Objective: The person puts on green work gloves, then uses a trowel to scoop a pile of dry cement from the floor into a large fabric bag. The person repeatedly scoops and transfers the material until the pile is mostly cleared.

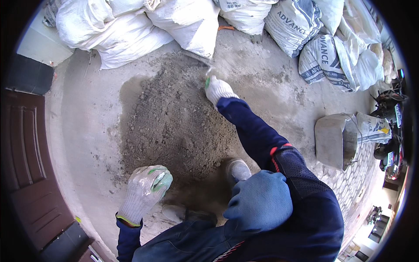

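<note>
My right hand (218, 90), in a white knit glove with green coating, reaches to the far side of a heap of dry grey-brown cement and sand mix (174, 118). It is closed on a trowel (197, 57), whose thin blade is motion-blurred and lies low at the heap's far edge, near a white sack. My left hand (146, 187), gloved alike, hovers over the near left edge of the heap. Its fingers curl inward in a loose fist, and I make out nothing in them. The glove's green palm side looks shiny.
White sacks (126, 37) and printed cement bags (325, 59) line the far side. An open grey bucket-like container (331, 139) stands right, beside another bag (371, 126). A brown panelled door (26, 144) is at left. My shoes (238, 170) stand at the heap's near edge.
</note>
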### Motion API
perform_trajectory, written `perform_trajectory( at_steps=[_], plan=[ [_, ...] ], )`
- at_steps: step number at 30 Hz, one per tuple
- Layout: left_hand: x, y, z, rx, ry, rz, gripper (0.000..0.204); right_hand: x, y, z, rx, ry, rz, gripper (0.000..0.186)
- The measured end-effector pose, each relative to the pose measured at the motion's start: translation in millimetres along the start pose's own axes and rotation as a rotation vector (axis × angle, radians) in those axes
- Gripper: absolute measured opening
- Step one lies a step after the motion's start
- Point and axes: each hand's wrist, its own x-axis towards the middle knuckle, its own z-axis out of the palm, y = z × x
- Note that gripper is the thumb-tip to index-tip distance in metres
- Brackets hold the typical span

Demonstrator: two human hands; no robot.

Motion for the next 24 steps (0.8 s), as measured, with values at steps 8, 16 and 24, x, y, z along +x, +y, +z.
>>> perform_trajectory(
  at_steps=[8, 16, 24],
  plan=[
    [-5, -3, -5, -0.015, -0.004, 0.013, 0.028, -85, 32, -70, -0.141, -0.088, -0.101, 0.041],
    [-8, 1, -9, 0.003, 0.028, 0.01, 0.027, 6, -1, -1, -0.119, 0.194, -0.16, 0.035],
    [-19, -6, -1, -0.061, -0.037, -0.121, 0.027, 119, -54, -2, -0.28, -0.014, -0.337, 0.03]
  ],
)
